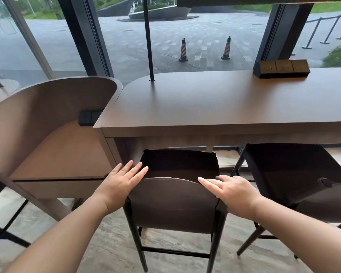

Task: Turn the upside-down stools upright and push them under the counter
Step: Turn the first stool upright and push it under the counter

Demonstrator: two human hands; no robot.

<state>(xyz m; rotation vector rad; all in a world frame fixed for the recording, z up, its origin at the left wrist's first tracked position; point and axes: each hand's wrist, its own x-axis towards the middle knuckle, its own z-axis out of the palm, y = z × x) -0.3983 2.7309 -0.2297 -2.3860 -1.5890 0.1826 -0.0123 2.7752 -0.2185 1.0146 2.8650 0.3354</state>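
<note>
Left hand (120, 181) and right hand (231, 191) lie flat, fingers spread, on the backrest of an upright stool (175, 194) at the brown tabletop (205, 103). Second stool (295, 174) stands right; window (195, 36) beyond; stone floor (106, 243).

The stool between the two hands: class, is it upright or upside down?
Upright. The stool has its dark seat on top and its legs running down to the floor.

Two dark stools stand upright at the counter (215, 107). The middle stool (175, 194) has a low curved brown backrest on the near side, a dark seat, black legs with a crossbar — its far seat edge sits just under the counter's near edge. The right stool (295, 174) is turned at an angle, seat partly beneath the counter.
</note>
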